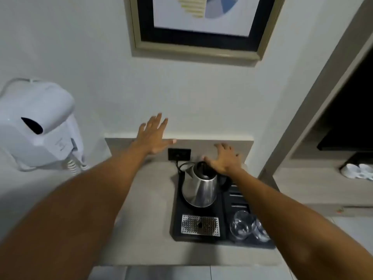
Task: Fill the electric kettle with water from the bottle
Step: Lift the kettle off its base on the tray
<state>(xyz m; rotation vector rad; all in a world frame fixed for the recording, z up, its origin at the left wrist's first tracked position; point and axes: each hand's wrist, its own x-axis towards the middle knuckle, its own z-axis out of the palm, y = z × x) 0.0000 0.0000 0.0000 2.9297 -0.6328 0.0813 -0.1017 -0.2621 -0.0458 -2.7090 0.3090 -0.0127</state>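
The kettle (199,186) is the landmark here. It is shiny metal with a black lid, and it stands upright on the back half of a black tray (175,229). Its spout points left and its black handle sticks out to the right, so its long line runs up and down.

The right hand (224,159) is much nearer. It hovers just over the lid and the top of the handle, fingers spread wide, holding nothing. I cannot tell if it touches the lid. The left hand (154,134) is up and to the left of the kettle, well apart from it, near the wall. It is spread wide too and holds nothing. My guess is the right hand goes for the handle or lid first.

No bottle shows anywhere in this view, so the water is not found yet.

The room has a pale wall behind the kettle with a framed picture (201,23) high above it. Far left of the kettle hangs a white hair dryer (38,126). Right of it is a dark open shelf space.

The grey surface (149,199) carries the tray. Just behind the kettle is a black wall socket (179,154), and a black cord (181,165) loops from it toward the kettle.

In front of the kettle lies a small metal drip grate (199,225). To the front right stand clear glasses (242,227).
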